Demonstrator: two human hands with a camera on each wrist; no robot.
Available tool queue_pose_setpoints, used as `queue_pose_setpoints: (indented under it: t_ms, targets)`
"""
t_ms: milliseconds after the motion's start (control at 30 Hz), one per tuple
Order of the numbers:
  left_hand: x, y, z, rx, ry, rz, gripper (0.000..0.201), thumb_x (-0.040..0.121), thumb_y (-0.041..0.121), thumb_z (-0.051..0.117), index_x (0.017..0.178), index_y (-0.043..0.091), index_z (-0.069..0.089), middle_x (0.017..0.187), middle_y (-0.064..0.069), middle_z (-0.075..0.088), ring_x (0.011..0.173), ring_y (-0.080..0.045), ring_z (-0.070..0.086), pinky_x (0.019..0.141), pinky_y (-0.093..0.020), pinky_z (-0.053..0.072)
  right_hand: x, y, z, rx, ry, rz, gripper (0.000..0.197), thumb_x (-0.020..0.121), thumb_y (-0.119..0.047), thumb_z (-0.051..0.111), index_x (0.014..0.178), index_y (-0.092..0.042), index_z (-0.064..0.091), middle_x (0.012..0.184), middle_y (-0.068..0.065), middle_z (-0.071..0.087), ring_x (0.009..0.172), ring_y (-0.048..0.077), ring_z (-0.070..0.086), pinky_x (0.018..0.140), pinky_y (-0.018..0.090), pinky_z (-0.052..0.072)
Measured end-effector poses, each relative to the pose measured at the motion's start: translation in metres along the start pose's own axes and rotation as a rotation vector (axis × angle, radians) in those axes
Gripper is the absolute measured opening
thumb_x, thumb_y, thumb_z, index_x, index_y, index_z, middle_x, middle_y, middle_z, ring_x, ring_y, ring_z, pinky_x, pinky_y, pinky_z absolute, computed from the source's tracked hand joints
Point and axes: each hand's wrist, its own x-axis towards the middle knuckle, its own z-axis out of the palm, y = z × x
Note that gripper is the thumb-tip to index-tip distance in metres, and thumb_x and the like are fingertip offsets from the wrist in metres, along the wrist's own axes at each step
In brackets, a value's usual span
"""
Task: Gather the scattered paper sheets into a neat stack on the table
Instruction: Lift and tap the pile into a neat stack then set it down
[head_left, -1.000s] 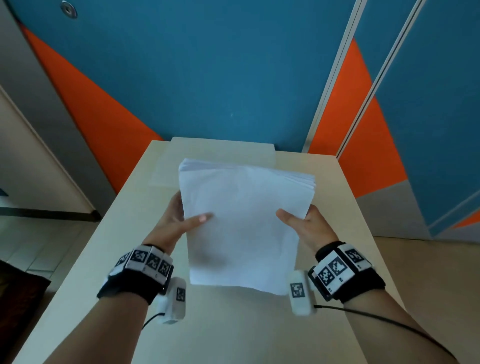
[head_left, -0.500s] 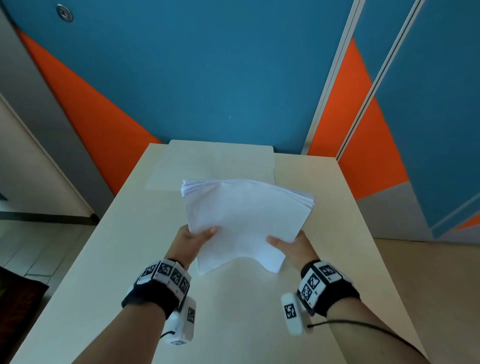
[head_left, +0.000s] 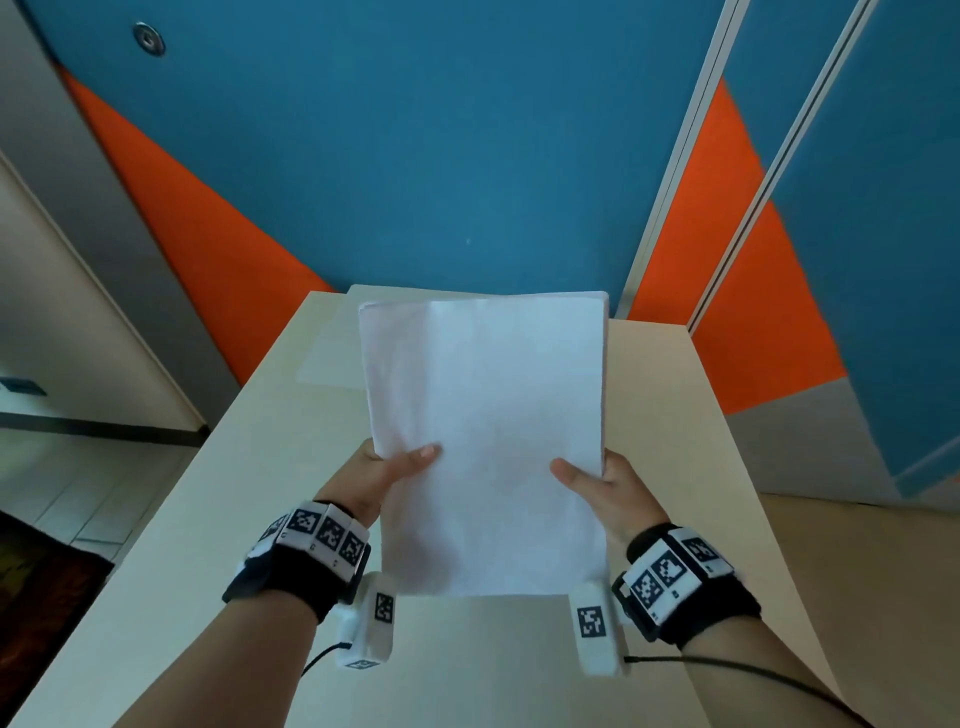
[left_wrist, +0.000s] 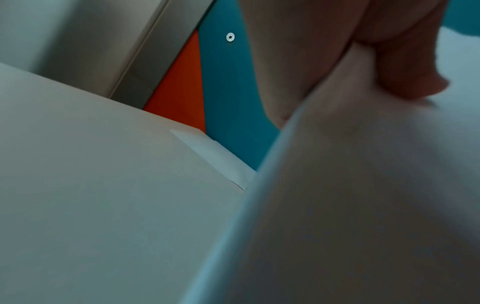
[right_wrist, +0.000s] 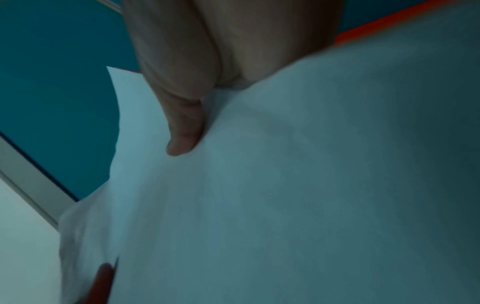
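A stack of white paper sheets is held upright above the cream table, its lower edge near the tabletop. My left hand grips the stack's left edge, thumb on the front and fingers hidden behind. On the opposite edge, my right hand holds it the same way. The left wrist view shows the stack edge-on under my thumb. The right wrist view shows my thumb pressed on the sheets. One more pale sheet lies flat at the table's far end.
A blue and orange wall stands right behind the table's far edge. Floor lies beyond the table's left edge and right edge. Cables run from both wrist cameras.
The stack has swung from tilted away and bent to upright and flat, its top edge rising. Both hands kept their grip and moved slightly apart.
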Motion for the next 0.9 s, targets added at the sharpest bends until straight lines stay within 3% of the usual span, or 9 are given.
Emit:
queue_pose_setpoints:
  t_ms: [167, 267, 333, 400, 467, 600, 667, 800, 900]
  targets:
    - [0.010, 0.004, 0.008, -0.014, 0.165, -0.070, 0.023, 0.069, 0.015, 0.075, 0.088, 0.004, 0.067, 0.070, -0.002, 0.076, 0.064, -0.018, 0.072, 0.059, -0.025, 0.059, 0.009, 0.003, -0.005, 0.066, -0.121, 0.023, 0.067, 0.045, -0.055, 0.082, 0.102, -0.028, 0.061, 0.107, -0.010, 0.069, 0.107, 0.012, 0.063, 0.101, 0.033, 0.044]
    - [0.018, 0.015, 0.002, -0.031, 0.240, -0.119, 0.015, 0.083, 0.009, 0.066, 0.095, 0.001, 0.064, 0.071, -0.005, 0.074, 0.071, -0.024, 0.069, 0.067, -0.032, 0.055, 0.011, 0.003, 0.000, 0.014, -0.205, 0.090, 0.028, 0.074, -0.038, 0.073, 0.096, -0.030, 0.057, 0.101, -0.015, 0.064, 0.108, 0.011, 0.059, 0.096, 0.024, 0.042]
    - [0.027, 0.020, -0.006, -0.024, 0.225, -0.185, 0.028, 0.085, 0.011, 0.065, 0.108, -0.005, 0.061, 0.093, -0.015, 0.073, 0.089, -0.032, 0.066, 0.080, -0.040, 0.054, 0.017, 0.001, 0.002, -0.016, -0.184, 0.068, 0.015, 0.090, -0.020, 0.059, 0.084, -0.031, 0.052, 0.089, -0.021, 0.057, 0.093, 0.003, 0.058, 0.081, 0.013, 0.042]
    - [0.039, 0.023, -0.014, -0.015, 0.164, -0.247, 0.043, 0.085, 0.015, 0.064, 0.121, -0.007, 0.055, 0.114, -0.022, 0.066, 0.103, -0.036, 0.064, 0.088, -0.044, 0.053, 0.028, -0.002, 0.003, -0.066, -0.141, 0.070, 0.016, 0.091, -0.017, 0.057, 0.085, -0.031, 0.052, 0.090, -0.020, 0.058, 0.094, 0.006, 0.058, 0.086, 0.018, 0.042]
    - [0.056, 0.026, -0.027, 0.000, 0.146, -0.270, 0.046, 0.088, 0.027, 0.061, 0.121, -0.004, 0.056, 0.116, -0.018, 0.065, 0.096, -0.030, 0.065, 0.078, -0.036, 0.056, 0.040, -0.007, 0.005, -0.093, -0.103, 0.091, 0.013, 0.090, -0.016, 0.057, 0.093, -0.029, 0.057, 0.096, -0.016, 0.062, 0.104, 0.013, 0.059, 0.098, 0.026, 0.039]
    - [0.093, 0.040, -0.066, 0.141, 0.310, -0.303, 0.050, 0.087, 0.054, 0.051, 0.116, 0.013, 0.057, 0.110, -0.002, 0.065, 0.085, -0.019, 0.062, 0.063, -0.027, 0.046, 0.067, -0.011, 0.003, -0.064, -0.024, 0.119, 0.007, 0.091, -0.018, 0.057, 0.095, -0.023, 0.058, 0.095, -0.012, 0.063, 0.090, 0.005, 0.059, 0.086, 0.024, 0.040]
    - [0.113, 0.041, -0.090, 0.220, 0.426, -0.322, 0.045, 0.090, 0.044, 0.054, 0.122, 0.012, 0.055, 0.112, -0.003, 0.063, 0.091, -0.020, 0.061, 0.068, -0.030, 0.045, 0.080, -0.011, 0.001, -0.007, 0.013, 0.157, 0.022, 0.090, -0.020, 0.058, 0.111, -0.014, 0.058, 0.105, -0.002, 0.065, 0.093, 0.010, 0.060, 0.085, 0.027, 0.044]
    - [0.157, 0.041, -0.124, 0.406, 0.554, -0.363, 0.043, 0.095, 0.018, 0.051, 0.133, 0.002, 0.047, 0.133, -0.016, 0.055, 0.115, -0.028, 0.057, 0.066, -0.028, 0.045, 0.107, -0.002, -0.001, 0.091, 0.100, 0.208, 0.049, 0.083, -0.029, 0.064, 0.127, -0.011, 0.052, 0.119, 0.002, 0.063, 0.113, 0.022, 0.057, 0.108, 0.043, 0.036]
    - [0.188, 0.037, -0.147, 0.724, 0.574, -0.372, 0.051, 0.097, 0.009, 0.040, 0.146, 0.013, 0.027, 0.140, -0.013, 0.047, 0.125, -0.027, 0.051, 0.094, -0.033, 0.048, 0.124, 0.005, -0.001, 0.163, 0.107, 0.222, 0.052, 0.075, -0.033, 0.070, 0.120, -0.010, 0.057, 0.106, 0.004, 0.070, 0.101, 0.023, 0.064, 0.099, 0.040, 0.044]
